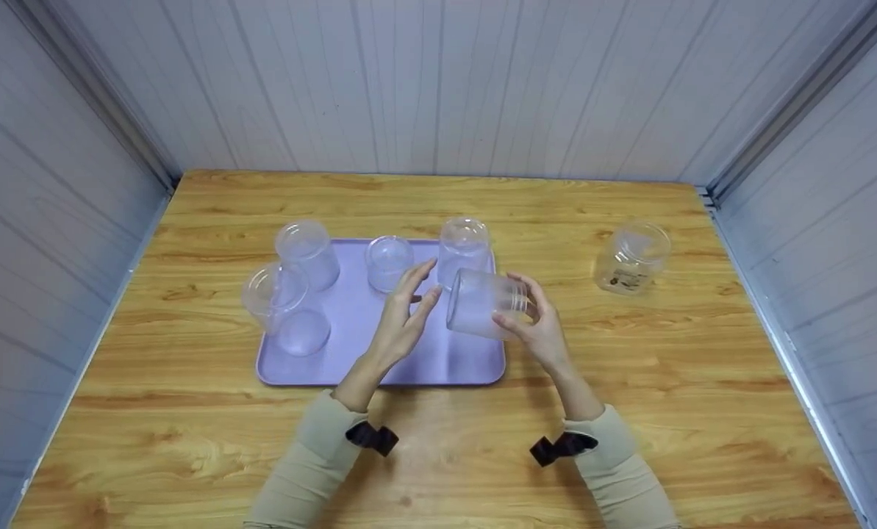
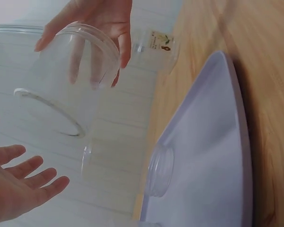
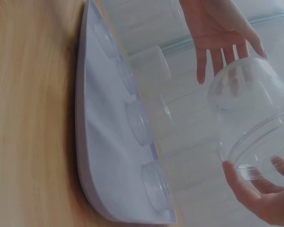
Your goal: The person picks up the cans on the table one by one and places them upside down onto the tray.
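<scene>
My right hand [image 1: 539, 323] grips a clear plastic jar [image 1: 482, 303] by its threaded mouth end. Tilted onto its side, the jar hangs over the right part of the lilac tray [image 1: 409, 373], its base towards the left. Beside that base is my left hand [image 1: 403, 316], fingers extended and holding nothing; the left wrist view shows its spread fingers [image 2: 28, 172] apart from the jar. In the right wrist view, thumb and fingers [image 3: 241, 187] of the right hand curl at the jar's rim.
Several clear jars stand on the tray: a tall jar [image 1: 307, 257] at back left, a jar [image 1: 276, 294] at its left edge, a shorter jar [image 1: 389, 266] at back centre and another jar [image 1: 464, 246] at back right. A labelled jar [image 1: 631, 258] stands on the wooden table [image 1: 703, 411] farther right.
</scene>
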{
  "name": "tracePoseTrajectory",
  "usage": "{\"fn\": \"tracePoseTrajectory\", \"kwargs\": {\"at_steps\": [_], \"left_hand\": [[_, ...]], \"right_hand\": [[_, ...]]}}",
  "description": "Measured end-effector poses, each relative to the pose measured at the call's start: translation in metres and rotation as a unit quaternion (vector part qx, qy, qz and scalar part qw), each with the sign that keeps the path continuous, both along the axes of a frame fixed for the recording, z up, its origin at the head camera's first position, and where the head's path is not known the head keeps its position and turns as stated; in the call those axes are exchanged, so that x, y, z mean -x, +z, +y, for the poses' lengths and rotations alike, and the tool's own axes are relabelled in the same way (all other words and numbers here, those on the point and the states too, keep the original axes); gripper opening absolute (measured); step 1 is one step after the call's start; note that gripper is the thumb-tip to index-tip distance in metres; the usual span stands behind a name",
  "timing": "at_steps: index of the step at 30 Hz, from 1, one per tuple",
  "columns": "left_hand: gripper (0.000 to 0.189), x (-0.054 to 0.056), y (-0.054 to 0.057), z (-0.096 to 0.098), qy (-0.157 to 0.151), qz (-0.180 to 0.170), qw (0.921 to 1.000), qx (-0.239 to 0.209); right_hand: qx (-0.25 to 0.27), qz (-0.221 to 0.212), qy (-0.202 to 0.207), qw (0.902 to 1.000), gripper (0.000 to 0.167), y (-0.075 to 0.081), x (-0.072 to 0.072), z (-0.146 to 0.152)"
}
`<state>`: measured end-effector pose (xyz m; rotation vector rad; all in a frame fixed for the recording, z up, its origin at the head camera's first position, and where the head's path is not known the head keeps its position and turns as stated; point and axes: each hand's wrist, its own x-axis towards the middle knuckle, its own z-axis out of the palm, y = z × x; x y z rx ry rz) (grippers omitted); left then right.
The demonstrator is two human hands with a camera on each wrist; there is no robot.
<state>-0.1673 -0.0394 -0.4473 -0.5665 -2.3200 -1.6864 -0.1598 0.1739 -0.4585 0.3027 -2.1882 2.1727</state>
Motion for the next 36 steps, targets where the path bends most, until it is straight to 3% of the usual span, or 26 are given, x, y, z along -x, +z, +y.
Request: {"fn": "tracePoseTrajectory", "kwargs": {"at_steps": [7, 18, 25, 28, 36], "left_hand": [[0.049, -0.003, -0.005, 0.006, -0.014, -0.026, 0.9995, 0.008], [0.060, -0.007, -0.011, 0.016, -0.040, -0.058, 0.9972, -0.027], [0.062, -0.026, 0.021, 0.021, -0.039, -0.085, 0.9940, -0.056], [0.061, -0.026, 0.018, 0.022, -0.036, -0.085, 0.9936, -0.065], [0.064, -0.014, -0.014, 0.024, -0.016, -0.078, 0.9943, -0.071]], "right_hand": [[0.031, 0.001, 0.026, 0.9992, 0.059, -0.008, 0.000, -0.004], [0.068, -0.017, 0.048, 0.9963, 0.064, -0.013, -0.002, -0.010], [0.071, -0.016, 0.052, 0.9960, 0.067, -0.017, -0.001, -0.010], [0.077, -0.023, 0.060, 0.9950, 0.069, -0.018, -0.002, -0.009], [0.057, -0.025, 0.076, 0.9952, 0.063, -0.017, -0.002, -0.007]]}}
